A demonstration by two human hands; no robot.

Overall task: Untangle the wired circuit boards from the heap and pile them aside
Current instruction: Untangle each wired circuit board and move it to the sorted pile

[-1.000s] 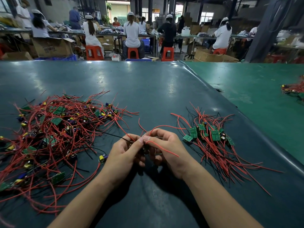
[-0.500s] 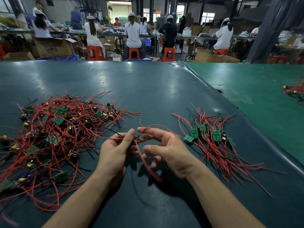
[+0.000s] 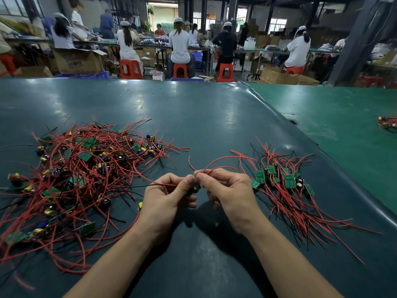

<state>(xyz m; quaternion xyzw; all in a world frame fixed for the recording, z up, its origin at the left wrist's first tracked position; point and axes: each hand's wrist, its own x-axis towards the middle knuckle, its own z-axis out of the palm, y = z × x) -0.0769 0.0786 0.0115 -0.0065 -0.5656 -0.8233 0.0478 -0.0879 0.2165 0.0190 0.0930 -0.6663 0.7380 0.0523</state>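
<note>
A tangled heap [image 3: 81, 177] of small green circuit boards with red and black wires covers the left of the dark table [image 3: 214, 117]. On the right lies a tidier pile [image 3: 283, 181] of boards with their wires trailing toward me. Between them, my left hand [image 3: 165, 198] and my right hand [image 3: 227, 190] meet thumb to thumb, both pinching one small wired board [image 3: 196, 187], mostly hidden by my fingers. Its red wires [image 3: 217, 163] arc up and right over my right hand. A black wire and a red one run left from my left fingers toward the heap.
A green mat [image 3: 343, 130] adjoins the dark one on the right, with another small bundle of wired parts [image 3: 387, 122] at its far edge. Beyond the table, several people sit on red stools [image 3: 180, 70] at benches among cardboard boxes [image 3: 77, 61].
My hands spread apart half a second ago with a red wire looping down between them. They have closed together again, and the wires now arc upward and to the right.
</note>
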